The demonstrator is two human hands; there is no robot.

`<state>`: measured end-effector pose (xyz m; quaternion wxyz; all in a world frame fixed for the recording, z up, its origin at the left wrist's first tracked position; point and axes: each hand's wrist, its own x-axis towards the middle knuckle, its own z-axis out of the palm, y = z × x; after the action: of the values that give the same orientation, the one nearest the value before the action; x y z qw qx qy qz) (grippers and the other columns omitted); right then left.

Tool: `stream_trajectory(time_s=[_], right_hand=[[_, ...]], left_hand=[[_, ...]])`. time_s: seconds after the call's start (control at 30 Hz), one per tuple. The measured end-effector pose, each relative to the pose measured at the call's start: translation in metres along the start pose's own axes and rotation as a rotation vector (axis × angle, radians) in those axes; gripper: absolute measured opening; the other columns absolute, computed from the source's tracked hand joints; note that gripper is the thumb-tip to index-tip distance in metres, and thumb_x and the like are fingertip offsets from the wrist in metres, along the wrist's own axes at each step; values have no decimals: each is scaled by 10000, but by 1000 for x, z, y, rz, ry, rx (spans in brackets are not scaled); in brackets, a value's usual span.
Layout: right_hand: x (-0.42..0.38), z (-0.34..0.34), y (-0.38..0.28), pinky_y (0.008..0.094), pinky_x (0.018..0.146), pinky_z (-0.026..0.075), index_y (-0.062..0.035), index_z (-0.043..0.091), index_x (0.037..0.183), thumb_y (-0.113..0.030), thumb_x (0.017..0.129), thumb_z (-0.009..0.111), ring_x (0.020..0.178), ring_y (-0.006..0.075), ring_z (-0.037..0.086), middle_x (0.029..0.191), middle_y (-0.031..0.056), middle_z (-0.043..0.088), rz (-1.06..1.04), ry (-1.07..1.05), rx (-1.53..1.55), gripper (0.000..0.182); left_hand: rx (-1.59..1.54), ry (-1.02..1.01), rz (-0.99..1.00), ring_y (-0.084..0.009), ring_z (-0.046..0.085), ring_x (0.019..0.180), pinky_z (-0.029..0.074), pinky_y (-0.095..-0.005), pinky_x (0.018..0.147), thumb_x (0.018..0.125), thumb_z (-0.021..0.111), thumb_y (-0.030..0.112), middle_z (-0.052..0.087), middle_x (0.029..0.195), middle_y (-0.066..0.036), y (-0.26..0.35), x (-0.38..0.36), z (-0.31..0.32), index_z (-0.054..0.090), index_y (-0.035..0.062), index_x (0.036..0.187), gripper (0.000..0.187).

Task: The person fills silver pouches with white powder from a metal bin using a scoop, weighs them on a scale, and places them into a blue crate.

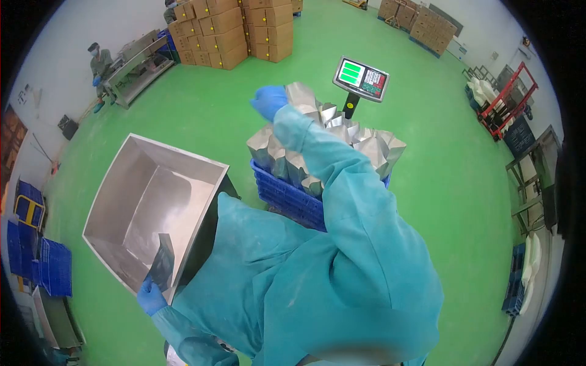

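Observation:
My left hand (151, 297), in a blue glove, is closed on the lower end of a flat silver foil bag (162, 263). That bag stands up over the near rim of a large metal bin (101, 183). My right hand (270, 102), also gloved in blue, is held over the far left of a blue crate (287, 198) packed with upright foil bags (372, 149). Its fingers look curled, and a taller foil bag (300, 96) is right beside it; whether they grip anything is hidden.
A scale display (361, 78) rises behind the crate. Cardboard boxes (226, 33) are stacked at the back. A person (99, 70) stands by a metal table (140, 70) at the upper left. Blue crates (55, 266) lie at left; a red hand truck (510, 100) is at right.

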<state>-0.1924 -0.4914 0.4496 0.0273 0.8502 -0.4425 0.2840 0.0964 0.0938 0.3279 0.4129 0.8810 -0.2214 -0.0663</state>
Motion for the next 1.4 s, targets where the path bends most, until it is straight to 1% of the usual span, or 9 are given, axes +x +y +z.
stream_trajectory(time_s=[0.2, 0.33, 0.43, 0.5, 0.57, 0.7, 1.0, 1.13, 1.4], right_hand=[[-40, 70, -126, 458, 674, 472, -78, 663, 787, -340, 792, 518, 744, 366, 607, 773, 163, 635, -237, -381, 289, 299], [-92, 98, -198, 467, 688, 470, -80, 661, 807, -356, 795, 515, 751, 370, 602, 792, 162, 636, -515, -563, 436, 314], [-121, 114, -237, 468, 714, 470, -82, 665, 816, -385, 796, 517, 797, 372, 601, 841, 163, 641, -624, -721, 313, 338], [-131, 155, -243, 464, 759, 476, -89, 673, 874, -423, 793, 536, 869, 367, 604, 909, 157, 648, -652, -791, 349, 370], [-121, 188, -251, 445, 777, 481, -110, 686, 917, -454, 799, 550, 888, 338, 619, 929, 150, 661, -680, -940, 312, 388], [-97, 270, -281, 450, 762, 470, -54, 668, 882, -465, 841, 509, 856, 371, 607, 908, 179, 652, -677, -1079, 180, 443], [-226, 534, -301, 439, 963, 389, -14, 608, 1098, -545, 874, 389, 1070, 362, 545, 1124, 232, 586, -870, -1457, -218, 617], [-263, 544, -312, 433, 1012, 350, -29, 586, 1171, -560, 875, 360, 1127, 354, 522, 1203, 220, 555, -732, -1544, -183, 649], [-85, 461, -320, 391, 787, 517, -162, 688, 1014, -320, 847, 502, 962, 285, 640, 1053, 73, 666, -1043, -1212, -948, 296]], left_hand=[[206, 2, -101, -229, 640, 868, 496, -309, 793, 740, 529, -36, 671, 929, -171, 13, 14, -24, 635, -59, 1028, 307], [139, -29, -66, -269, 639, 908, 494, -336, 825, 753, 536, 11, 664, 968, -183, -88, 46, -22, 633, -39, 1034, 302], [519, -351, -129, -307, 634, 920, 491, -368, 834, 796, 562, 114, 652, 1017, -181, -106, 48, -18, 622, 8, 1083, 312], [470, -275, -161, -324, 616, 958, 476, -394, 855, 844, 552, 272, 644, 1051, -162, -173, 47, 5, 623, 64, 1110, 346], [278, -147, -125, -299, 588, 1029, 450, -399, 884, 888, 477, 376, 632, 1070, -169, -77, 33, -9, 635, 87, 1100, 391], [480, 96, -201, -367, 624, 885, 500, -402, 737, 847, 522, 305, 643, 919, -199, -117, 69, -54, 654, 85, 1022, 310], [-115, 472, -234, -77, 578, 787, 455, -245, 702, 853, 552, 91, 658, 831, -34, -227, 145, -34, 660, -1, 984, 194], [63, 528, -316, -68, 574, 818, 453, -232, 734, 861, 554, 87, 650, 891, -42, -249, 141, -8, 673, 25, 992, 188], [71, 561, -283, -105, 595, 826, 462, -248, 764, 860, 567, 79, 659, 911, -56, -252, 131, 13, 680, 56, 1010, 190]])
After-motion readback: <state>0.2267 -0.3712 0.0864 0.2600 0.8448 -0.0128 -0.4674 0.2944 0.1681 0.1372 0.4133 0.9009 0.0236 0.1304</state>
